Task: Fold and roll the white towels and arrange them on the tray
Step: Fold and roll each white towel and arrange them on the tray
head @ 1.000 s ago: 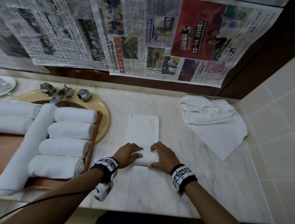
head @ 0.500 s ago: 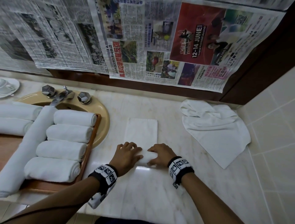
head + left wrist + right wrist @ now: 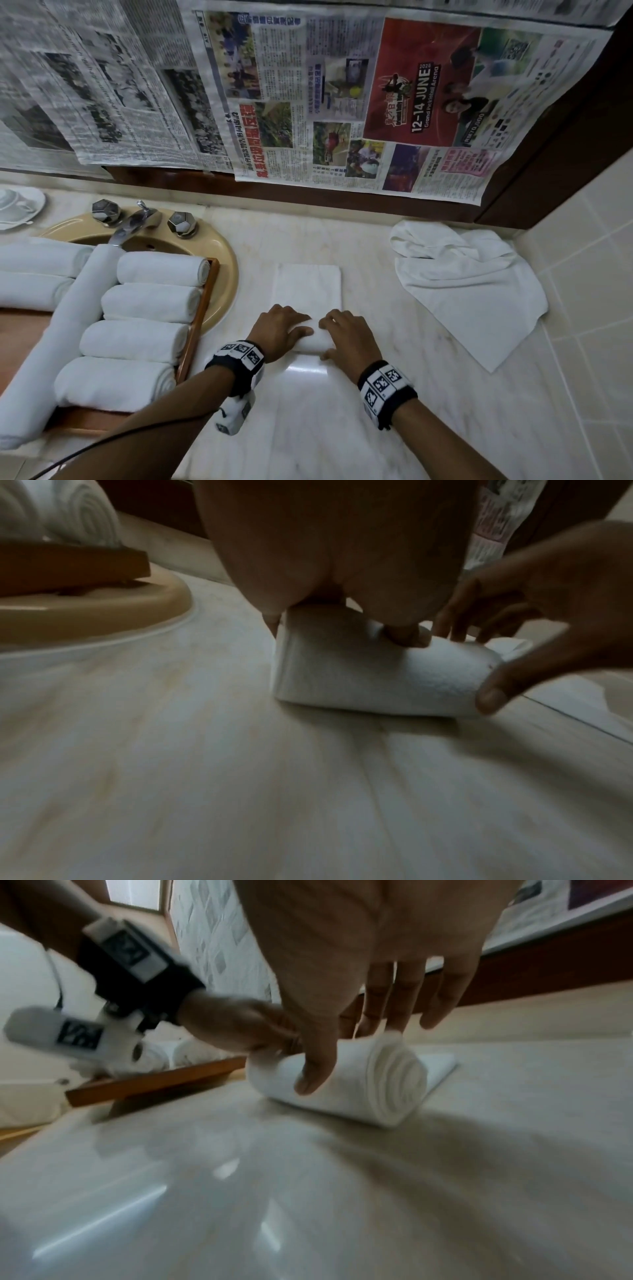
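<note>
A white towel [image 3: 308, 286] folded into a narrow strip lies on the marble counter [image 3: 308, 428], its near end wound into a thick roll [image 3: 313, 340]. My left hand [image 3: 278, 329] grips the roll's left part, fingers curled over the top. My right hand [image 3: 346, 337] grips the right part, thumb on the near side [image 3: 313, 1080], fingers reaching over the top. The spiral end of the roll [image 3: 397, 1085] faces right. A wooden tray [image 3: 202, 310] at left holds several rolled white towels [image 3: 161, 269]. A crumpled white towel [image 3: 469, 284] lies at the back right.
A beige sink [image 3: 224, 274] with a chrome faucet [image 3: 132, 222] sits under the tray. A cup on a saucer [image 3: 17, 207] stands far left. Newspaper [image 3: 308, 96] covers the back wall. A tiled wall [image 3: 589, 274] closes the right side.
Both hands have moved away from me with the roll. The roll is thicker and the flat part of the strip shorter.
</note>
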Tool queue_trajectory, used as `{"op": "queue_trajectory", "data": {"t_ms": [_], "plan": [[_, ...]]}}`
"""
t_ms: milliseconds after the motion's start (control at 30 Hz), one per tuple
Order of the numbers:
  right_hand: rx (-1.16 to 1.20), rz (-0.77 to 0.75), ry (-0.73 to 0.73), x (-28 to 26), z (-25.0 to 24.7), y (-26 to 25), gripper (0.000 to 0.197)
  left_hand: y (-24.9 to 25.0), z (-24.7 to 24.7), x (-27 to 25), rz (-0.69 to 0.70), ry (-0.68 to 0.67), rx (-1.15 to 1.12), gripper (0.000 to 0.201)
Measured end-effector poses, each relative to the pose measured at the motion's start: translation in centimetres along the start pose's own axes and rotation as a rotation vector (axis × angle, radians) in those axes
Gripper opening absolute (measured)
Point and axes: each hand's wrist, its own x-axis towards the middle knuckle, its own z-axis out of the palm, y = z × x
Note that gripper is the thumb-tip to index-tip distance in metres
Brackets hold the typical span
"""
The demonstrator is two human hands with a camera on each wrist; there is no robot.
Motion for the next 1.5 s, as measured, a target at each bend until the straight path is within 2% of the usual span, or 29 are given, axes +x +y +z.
{"op": "queue_trajectory", "data": {"t_ms": [67,167,267,333,467,567,633,733,833,1000,1133,1167,1233,1300,1333,1400,1500], "plan": [[0.016,-0.036,0.076,-0.4,0.8,0.1,0.061,-0.2,-0.4,0.5,-0.011,-0.008,-0.001,0.072],[0.076,-0.04,0.136,-0.3,1.4,0.2,0.049,0.2,-0.4,0.5,0.052,0.148,0.063,0.056],[0.227,0.032,0.064,0.9,0.8,0.7,0.035,0.8,0.2,-0.5,0.171,0.313,0.123,0.04],[0.338,0.091,0.025,2.0,0.1,1.2,0.037,0.6,0.8,-1.4,0.2,0.348,0.177,0.045],[0.397,0.252,-0.071,4.3,-0.7,2.4,0.048,-0.2,1.5,-1.9,0.177,0.254,0.279,0.071],[0.413,0.279,-0.106,5.3,-0.7,3.0,0.052,-0.2,0.5,-0.7,0.133,0.188,0.234,0.069],[0.394,0.242,-0.074,5.1,-0.6,3.0,0.053,-0.1,-0.8,0.3,0.106,0.114,0.21,0.066],[0.318,0.081,0.043,3.6,0.0,2.7,0.062,-0.1,-1.8,1.3,0.101,0.046,0.202,0.065],[0.244,-0.014,0.055,2.0,0.8,2.2,0.071,0.0,-2.1,1.6,0.08,-0.018,0.162,0.061],[0.344,-0.035,0.117,0.8,1.1,2.5,0.045,-0.7,-2.5,1.6,0.024,-0.168,-0.017,0.061],[0.433,0.037,0.012,1.5,-0.1,2.7,0.04,-1.1,-2.9,1.0,0.021,-0.259,-0.066,0.066],[0.441,0.072,-0.032,1.9,-0.5,2.8,0.04,-1.0,-2.9,0.7,0.013,-0.238,-0.09,0.068],[0.484,0.151,-0.108,2.7,-1.3,3.1,0.042,-0.5,-2.6,-0.3,0.035,-0.104,-0.113,0.066],[0.538,0.198,-0.163,3.8,-1.9,3.7,0.041,-0.5,-1.6,-1.4,0.165,0.076,-0.013,0.06],[0.564,0.211,-0.195,4.4,-2.2,3.9,0.04,-0.7,-1.0,-1.9,0.221,0.119,0.076,0.062],[0.598,0.229,-0.262,5.4,-2.7,4.3,0.04,-1.1,0.2,-2.5,0.195,0.129,0.226,0.074],[0.63,0.257,-0.31,6.6,-2.9,4.8,0.042,-0.8,0.9,-2.3,0.089,0.117,0.257,0.078]]}}
